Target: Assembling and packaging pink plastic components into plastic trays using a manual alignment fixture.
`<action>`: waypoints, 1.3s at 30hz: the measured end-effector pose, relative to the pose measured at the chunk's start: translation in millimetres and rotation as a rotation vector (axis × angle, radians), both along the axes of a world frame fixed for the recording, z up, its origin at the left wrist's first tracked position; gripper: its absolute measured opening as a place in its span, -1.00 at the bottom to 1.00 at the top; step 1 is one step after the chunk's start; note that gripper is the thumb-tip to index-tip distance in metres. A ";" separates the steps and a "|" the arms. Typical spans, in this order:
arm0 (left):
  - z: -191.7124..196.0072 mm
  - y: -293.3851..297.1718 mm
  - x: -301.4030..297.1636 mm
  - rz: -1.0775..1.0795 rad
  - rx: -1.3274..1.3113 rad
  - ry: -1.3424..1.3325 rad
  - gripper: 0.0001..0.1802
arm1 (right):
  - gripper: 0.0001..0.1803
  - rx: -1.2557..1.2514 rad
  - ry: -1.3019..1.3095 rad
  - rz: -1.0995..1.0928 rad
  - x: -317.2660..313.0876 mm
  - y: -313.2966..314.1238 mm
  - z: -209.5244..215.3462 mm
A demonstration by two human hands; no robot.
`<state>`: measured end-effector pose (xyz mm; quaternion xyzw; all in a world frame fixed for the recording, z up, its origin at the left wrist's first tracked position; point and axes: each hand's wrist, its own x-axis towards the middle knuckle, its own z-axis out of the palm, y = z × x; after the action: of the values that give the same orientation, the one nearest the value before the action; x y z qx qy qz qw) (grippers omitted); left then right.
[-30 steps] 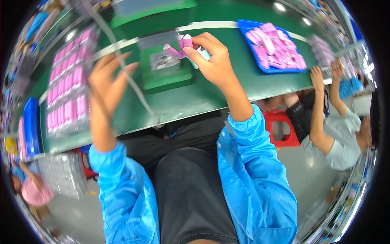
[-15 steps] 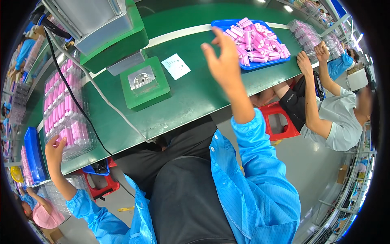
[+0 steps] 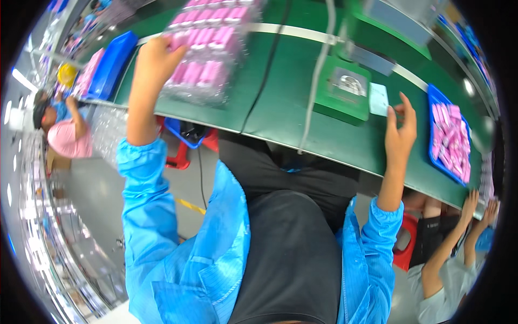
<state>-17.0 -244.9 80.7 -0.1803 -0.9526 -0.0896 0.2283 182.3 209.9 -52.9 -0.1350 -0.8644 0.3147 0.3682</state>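
Note:
My left hand [image 3: 154,65] reaches over the clear plastic tray [image 3: 202,100] on the left. Its thumb and fingers close on a pink cylindrical pack [image 3: 177,40] at the tray's left side; motion blur softens the grip. More pink packs stand in rows in that tray. My right hand [image 3: 402,129] hovers above the green table near its front edge, fingers apart and nothing in them. A white card [image 3: 379,99] lies just left of it. Right of the hand, a blue tray [image 3: 431,129] carries a loose heap of pink packs [image 3: 452,132].
A green fixture block [image 3: 341,102] with a round metal recess stands on the table [image 3: 275,108], below a green-and-grey machine [image 3: 386,32]. A black cable [image 3: 267,75] and a grey cable [image 3: 318,75] cross the table. A blue bin [image 3: 112,67] is far left. Co-workers sit at both sides.
The view has swung left. My right hand has drawn back from beside the blue tray toward the white card. My left hand has closed on a pack at the clear tray.

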 end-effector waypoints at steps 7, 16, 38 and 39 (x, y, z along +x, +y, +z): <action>-42.4 126.3 40.9 -0.432 0.775 -0.611 -0.69 | -0.61 0.018 0.078 0.206 -28.0 -43.7 28.2; -74.8 234.1 33.9 -0.825 0.762 -0.770 -0.60 | -0.60 -0.083 0.114 0.252 -38.9 -41.1 50.5; -89.8 223.5 49.0 -0.874 0.620 -0.290 -0.76 | -0.75 -0.038 0.122 0.453 -57.1 -53.4 37.5; -92.3 222.5 50.5 -0.868 0.653 -0.304 -0.76 | -0.75 -0.045 0.135 0.455 -58.1 -54.6 36.6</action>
<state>33.5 -22.4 -11.6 -0.4605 -0.7361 -0.4904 0.0747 124.3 155.2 -16.3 0.0764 -0.8386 0.4172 0.3418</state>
